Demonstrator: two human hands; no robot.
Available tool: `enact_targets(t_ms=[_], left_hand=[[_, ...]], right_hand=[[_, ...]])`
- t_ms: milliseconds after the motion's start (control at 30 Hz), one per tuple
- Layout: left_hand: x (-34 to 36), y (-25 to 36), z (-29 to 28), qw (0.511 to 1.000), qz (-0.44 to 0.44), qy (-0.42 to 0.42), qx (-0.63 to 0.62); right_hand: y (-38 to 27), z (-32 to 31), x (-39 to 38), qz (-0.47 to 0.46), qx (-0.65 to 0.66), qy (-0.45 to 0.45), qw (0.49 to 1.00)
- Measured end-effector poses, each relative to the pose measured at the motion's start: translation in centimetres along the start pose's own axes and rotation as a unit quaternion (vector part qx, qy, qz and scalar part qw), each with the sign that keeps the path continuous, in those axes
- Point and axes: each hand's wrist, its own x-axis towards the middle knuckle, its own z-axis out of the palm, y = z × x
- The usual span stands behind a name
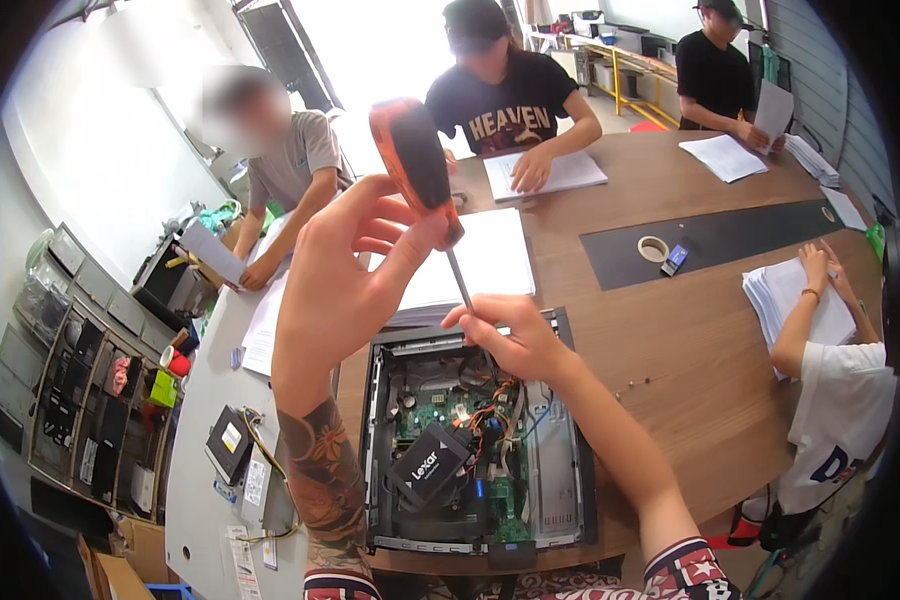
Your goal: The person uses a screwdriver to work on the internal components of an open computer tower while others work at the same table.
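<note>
An orange-and-black screwdriver (410, 160) stands tilted above an open desktop computer case (580, 470). My left hand (355, 275) is closed at the lower end of its handle, thumb against the collar. My right hand (510, 335) pinches the metal shaft lower down, over the case's upper part; the tip is hidden behind it. Inside the case are green circuit boards (510, 510), bundled wires and a black drive (420, 485) lying askew. Several small screws (632, 383) lie on the wooden table (670, 420) right of the case.
A paper stack (475, 240) lies behind the case; metal components with cables (230, 445) lie left. Three co-workers (280, 150) (505, 90) (710, 75) handle papers across the table, another (830, 400) at right. A tape roll (653, 250) sits on the dark inset strip. Cluttered shelving (80, 400) stands left.
</note>
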Motion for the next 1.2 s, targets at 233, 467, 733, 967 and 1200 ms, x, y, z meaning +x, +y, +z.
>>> enact_targets(t_ms=[233,467,733,967,1200], left_hand=[[-0.2,-1.8,1.3,0.959,0.023,-0.05,-0.278],[-0.1,-2.5,1.3,0.932,0.022,-0.097,-0.348],[-0.6,-1.7,1.4,0.944,0.009,-0.067,-0.323],[0.4,-2.0,0.7,0.975,-0.017,0.044,-0.217],[0.7,-1.4,1.6,0.972,0.079,0.062,-0.21]], right_hand=[[0.3,0.1,0.0,0.035,0.005,-0.084,0.996],[-0.1,0.1,-0.2,0.086,-0.041,-0.118,0.988],[-0.8,0.5,-0.3,0.058,-0.027,-0.074,0.995],[-0.2,0.3,0.1,0.088,-0.012,-0.062,0.994],[-0.3,0.1,-0.1,0.073,-0.029,-0.045,0.996]])
